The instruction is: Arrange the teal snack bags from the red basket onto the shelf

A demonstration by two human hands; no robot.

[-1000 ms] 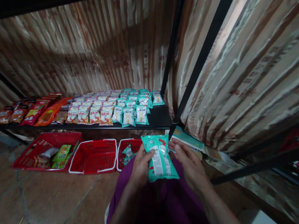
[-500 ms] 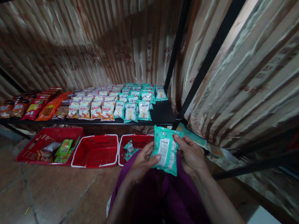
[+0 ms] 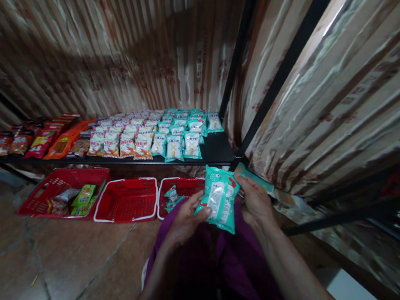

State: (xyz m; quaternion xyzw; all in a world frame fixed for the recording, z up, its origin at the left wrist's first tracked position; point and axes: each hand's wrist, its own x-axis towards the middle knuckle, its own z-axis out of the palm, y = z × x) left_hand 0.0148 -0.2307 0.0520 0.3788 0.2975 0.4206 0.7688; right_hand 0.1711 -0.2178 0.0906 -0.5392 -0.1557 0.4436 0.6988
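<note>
A teal snack bag with a white printed panel is held up over my lap, slightly tilted. My left hand grips its lower left side, with the thumb on the front and the fingers behind. A strip of teal shows by that thumb; whether it is a second bag I cannot tell. At the upper right side my right hand is closed on the edge, its fingertips partly hidden behind the bag. Beyond, similar teal bags stand in rows on the low black shelf.
Left along the shelf are white-and-orange snack bags, an orange packet and red packets. Below stand a red basket with green packets, a middle red basket and another red basket holding teal packets. Black posts rise at right.
My right thumb has slid off the bag's front toward its right edge. The bag has turned slightly in my hands. The view has shifted a little.
</note>
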